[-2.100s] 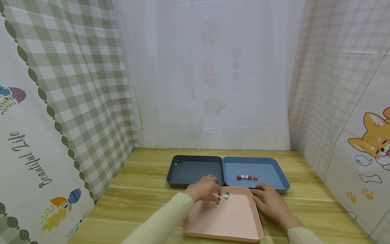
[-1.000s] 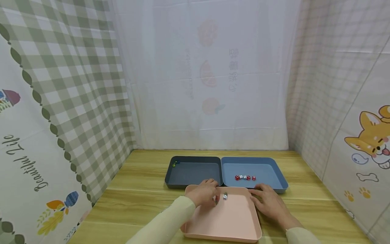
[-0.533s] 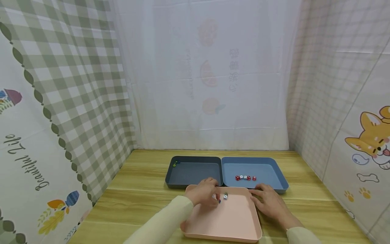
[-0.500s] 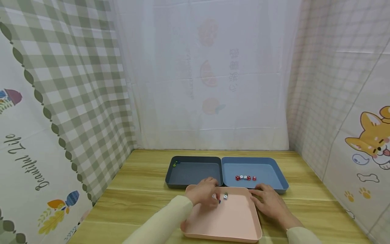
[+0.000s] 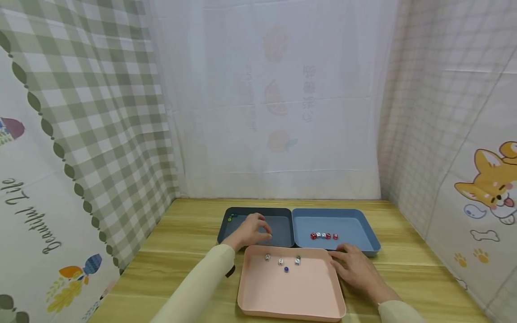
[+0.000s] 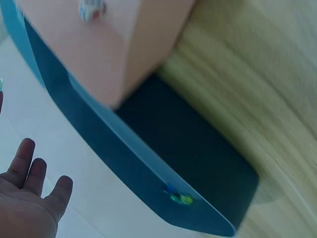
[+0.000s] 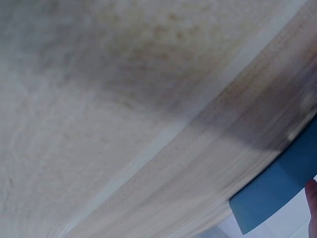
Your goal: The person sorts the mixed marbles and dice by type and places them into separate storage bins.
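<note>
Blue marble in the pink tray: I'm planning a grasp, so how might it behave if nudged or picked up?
The blue marble would probably roll when nudged, since it looks round. The raised rim of the pink tray should likely stop it. Its small, curved shape may make it slip from a loose pinch.

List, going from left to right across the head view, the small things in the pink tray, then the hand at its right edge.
First white die, second white die, blue ball, third white die, right hand. A small dark thing overlaps the third die, so it is left out.
</note>
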A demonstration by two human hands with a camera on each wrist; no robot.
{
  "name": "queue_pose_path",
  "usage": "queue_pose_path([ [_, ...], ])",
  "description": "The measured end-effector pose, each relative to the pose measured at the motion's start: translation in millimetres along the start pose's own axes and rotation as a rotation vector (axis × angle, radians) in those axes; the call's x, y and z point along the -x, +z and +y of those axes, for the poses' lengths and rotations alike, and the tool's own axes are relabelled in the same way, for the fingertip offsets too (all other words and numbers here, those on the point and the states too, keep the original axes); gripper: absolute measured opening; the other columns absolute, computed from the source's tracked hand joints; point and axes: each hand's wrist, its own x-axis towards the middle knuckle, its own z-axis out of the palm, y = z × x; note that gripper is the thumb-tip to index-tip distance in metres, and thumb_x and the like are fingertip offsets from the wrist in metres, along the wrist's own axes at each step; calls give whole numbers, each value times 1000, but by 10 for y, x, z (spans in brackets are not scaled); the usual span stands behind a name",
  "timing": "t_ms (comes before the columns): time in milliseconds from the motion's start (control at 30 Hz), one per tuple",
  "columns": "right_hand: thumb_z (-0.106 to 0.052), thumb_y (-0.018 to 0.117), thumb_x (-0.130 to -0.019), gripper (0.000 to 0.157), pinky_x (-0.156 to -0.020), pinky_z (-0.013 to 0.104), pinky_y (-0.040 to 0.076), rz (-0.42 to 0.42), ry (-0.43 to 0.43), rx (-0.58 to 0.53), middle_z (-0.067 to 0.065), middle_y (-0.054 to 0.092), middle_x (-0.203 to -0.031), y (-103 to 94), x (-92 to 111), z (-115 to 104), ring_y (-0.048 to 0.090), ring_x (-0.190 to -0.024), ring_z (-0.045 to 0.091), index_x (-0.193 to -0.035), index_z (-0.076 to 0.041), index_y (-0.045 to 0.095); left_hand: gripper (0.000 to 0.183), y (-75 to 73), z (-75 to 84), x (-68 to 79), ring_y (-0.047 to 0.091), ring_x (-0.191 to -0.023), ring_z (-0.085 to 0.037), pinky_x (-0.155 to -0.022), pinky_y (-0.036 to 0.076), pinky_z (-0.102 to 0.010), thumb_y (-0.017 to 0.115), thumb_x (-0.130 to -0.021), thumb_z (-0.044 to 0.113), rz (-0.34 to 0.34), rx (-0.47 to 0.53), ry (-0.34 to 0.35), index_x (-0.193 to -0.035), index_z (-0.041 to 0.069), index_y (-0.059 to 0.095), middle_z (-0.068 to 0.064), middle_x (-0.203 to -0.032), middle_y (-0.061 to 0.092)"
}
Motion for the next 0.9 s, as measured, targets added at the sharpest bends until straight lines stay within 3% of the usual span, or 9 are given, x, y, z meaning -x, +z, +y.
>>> queue_pose_path([
  [200,-22,74,-88,26,-84,47,50,-6,4,1,5,60,-104,23,7,1,57,-97,27,-113,-14,77,10,-168,-264,-23,34,-137,-40,-103,38,-57,69,-94,24,134,222,-119,-99,17,73,-18,-144,43],
  [400,-20,74,-87,26,-83,47,50,13,-12,-2,5,60,-104,25,14,-9,57,-96,28,-112,-14,77,16,-221,-420,-93,50,-124,-34,-99,43,-54,68,-96,22,273,337,-195,-106,11,72,-13,-131,57],
  [633,-21,74,-87,26,-82,46,50,4,0,-1,3,60,-103,25,20,-1,56,-95,26,-112,-14,77,17,-157,-534,-162,56,-117,-34,-96,45,-53,68,-95,18,373,371,-244,-107,6,73,-12,-123,64],
  [900,-22,74,-87,26,-82,45,50,6,-5,25,2,60,-103,29,20,11,56,-95,24,-112,-16,77,20,-45,-618,-187,57,-117,-37,-96,45,-54,68,-95,14,363,306,-275,-109,0,73,-15,-118,66],
])
